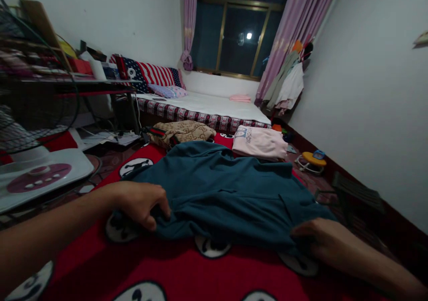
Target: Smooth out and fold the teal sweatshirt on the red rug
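Note:
A dark teal garment (220, 189) lies spread on a red blanket (187, 274) with black and white round figures. My left hand (142, 203) is closed on the garment's near left edge, fingers curled into the cloth. At the near right edge, my right hand (321, 241) grips the same garment, with its fingers partly tucked under the fabric. Beyond the teal garment sit a folded pink shirt (259, 141) and a folded beige patterned cloth (182, 132).
A fan base (36, 174) and a cluttered shelf (67, 80) stand at the left. A bed (214, 107) with pillows runs under the dark window. Clothes hang (289, 84) by the right wall, with a small yellow stool (312, 160) and a dark object below.

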{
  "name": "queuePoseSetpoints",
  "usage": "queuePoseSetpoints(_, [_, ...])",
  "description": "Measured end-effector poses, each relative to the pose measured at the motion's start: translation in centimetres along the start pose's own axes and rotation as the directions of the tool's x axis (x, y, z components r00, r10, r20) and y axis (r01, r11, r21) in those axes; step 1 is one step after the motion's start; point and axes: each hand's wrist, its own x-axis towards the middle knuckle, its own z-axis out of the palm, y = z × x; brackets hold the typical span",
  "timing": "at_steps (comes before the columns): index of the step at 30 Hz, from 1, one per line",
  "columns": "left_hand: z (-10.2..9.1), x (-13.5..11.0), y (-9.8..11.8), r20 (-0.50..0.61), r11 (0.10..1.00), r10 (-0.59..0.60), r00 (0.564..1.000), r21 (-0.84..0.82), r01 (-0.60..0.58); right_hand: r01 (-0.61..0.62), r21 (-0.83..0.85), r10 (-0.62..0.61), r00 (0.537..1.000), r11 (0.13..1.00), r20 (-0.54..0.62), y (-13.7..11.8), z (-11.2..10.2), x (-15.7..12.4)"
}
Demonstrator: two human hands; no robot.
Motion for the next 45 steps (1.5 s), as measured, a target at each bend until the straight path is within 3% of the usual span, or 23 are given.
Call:
queuePoseSetpoints(2, [-1.8,1.9,0.7,0.101,0.994,0.049,0.994,-0.104,-0.038,-0.021,0.141,0.026,0.999,0.990,-0.034,-0.3,-1.1,2.5])
queuePoseSetpoints(3, [-2.5,3.3,1.0,0.082,0.985,0.082,0.993,-0.160,-0.068,-0.027,0.221,0.046,0.996,0.975,-0.078,-0.5,-1.3,4.1])
queuePoseSetpoints(6, [-3.1,9.0,1.8,-0.241,0.966,0.092,0.966,-0.213,-0.145,-0.026,0.406,0.142,0.956,0.913,-0.257,-0.8,-0.6,9.7])
queuePoseSetpoints(9, [-2.4,15.1,2.4,-0.502,0.975,0.093,0.860,-0.130,-0.182,-0.022,0.506,0.231,0.906,0.862,-0.354,-1.6,1.7,15.0])
queuePoseSetpoints(12, [-2.7,19.9,2.0,-0.650,0.987,0.108,0.752,-0.022,-0.160,-0.041,0.572,0.301,0.880,0.819,-0.367,-2.9,4.6,18.7])
queuePoseSetpoints(15, [-4.4,23.3,0.6,-0.705,0.999,0.039,0.708,0.024,-0.031,-0.033,0.590,0.353,0.827,0.806,-0.436,-3.8,7.1,20.1])
queuePoseSetpoints(18, [-6.5,26.5,-1.3,-0.694,0.992,-0.056,0.718,0.043,0.118,0.014,0.620,0.359,0.804,0.785,-0.474,-3.8,8.4,20.1])
queuePoseSetpoints(21, [-7.9,29.8,-2.7,-0.666,0.981,-0.117,0.737,0.038,0.190,0.065,0.669,0.364,0.798,0.740,-0.480,-3.5,8.6,19.8])
queuePoseSetpoints(26, [-8.1,34.3,-3.4,-0.524,0.973,-0.175,0.834,0.039,0.229,0.099,0.705,0.367,0.798,0.703,-0.478,-3.1,8.4,19.7])
queuePoseSetpoints(31, [-7.9,34.8,-2.5,-0.357,0.971,-0.208,0.911,0.037,0.236,0.123,0.710,0.345,0.809,0.693,-0.476,-3.1,8.3,19.6])
queuePoseSetpoints(34, [-8.5,33.1,-2.1,-0.405,0.964,-0.245,0.881,-0.006,0.266,0.129,0.711,0.342,0.809,0.691,-0.479,-3.1,8.3,19.6])
queuePoseSetpoints(36, [-9.5,31.5,-2.1,-0.521,0.950,-0.288,0.804,-0.052,0.307,0.141,0.704,0.333,0.805,0.696,-0.491,-3.1,8.3,19.6])
queuePoseSetpoints(37, [-10.2,30.7,-2.2,-0.617,0.942,-0.315,0.721,-0.112,0.316,0.145,0.700,0.335,0.798,0.700,-0.500,-3.1,8.2,19.6])
queuePoseSetpoints(38, [-11.0,29.9,-2.2,-0.728,0.934,-0.345,0.593,-0.201,0.296,0.146,0.697,0.343,0.789,0.702,-0.510,-3.1,8.2,19.5])
queuePoseSetpoints(39, [-11.8,29.1,-2.3,-0.821,0.923,-0.378,0.429,-0.298,0.242,0.143,0.701,0.361,0.776,0.699,-0.518,-3.0,8.2,19.5])
queuePoseSetpoints(41, [-13.0,27.5,-2.4,-0.891,0.896,-0.442,0.104,-0.435,0.084,0.134,0.731,0.417,0.746,0.669,-0.518,-3.0,8.2,19.4])
queuePoseSetpoints(42, [-13.3,26.6,-2.3,-0.888,0.888,-0.460,-0.009,-0.460,0.002,0.130,0.753,0.449,0.733,0.645,-0.511,-2.9,8.1,19.4])
queuePoseSetpoints(43, [-13.2,25.6,-2.1,-0.885,0.886,-0.461,-0.066,-0.456,-0.080,0.125,0.773,0.478,0.721,0.621,-0.501,-2.9,8.1,19.3])
queuePoseSetpoints(45, [-12.1,23.0,-1.5,-0.900,0.877,-0.431,-0.064,-0.401,-0.265,0.116,0.801,0.520,0.705,0.587,-0.483,-2.8,8.0,19.2])
